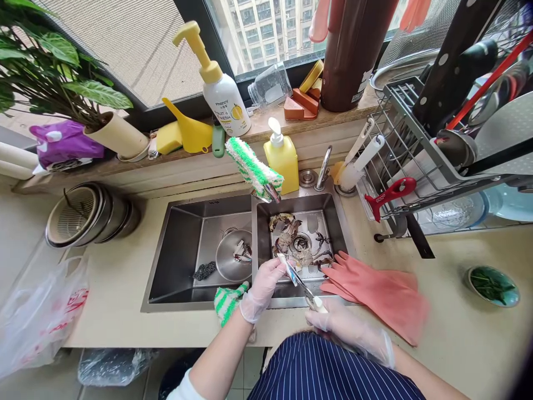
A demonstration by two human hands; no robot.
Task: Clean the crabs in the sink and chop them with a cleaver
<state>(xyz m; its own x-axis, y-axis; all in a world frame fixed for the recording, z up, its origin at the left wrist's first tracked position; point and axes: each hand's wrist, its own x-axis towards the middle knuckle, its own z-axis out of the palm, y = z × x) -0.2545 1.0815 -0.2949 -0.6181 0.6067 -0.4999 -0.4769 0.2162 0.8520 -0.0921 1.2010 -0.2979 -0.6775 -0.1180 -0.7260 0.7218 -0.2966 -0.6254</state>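
Observation:
My left hand, in a clear glove, pinches a slender white and bluish crab leg over the front of the right sink basin. My gloved right hand is closed around the white handles of scissors. Their metal blades reach up to the crab leg; whether they cut into it, I cannot tell. Below lie brownish crab scraps around the drain of the right basin. In the left basin, a metal bowl holds several whitish pieces like the one in my hand.
Pink rubber gloves lie right of the sink. A green-striped cloth hangs at the front edge, another over the faucet. A yellow soap bottle stands behind. A dish rack and a small bowl of greens are right.

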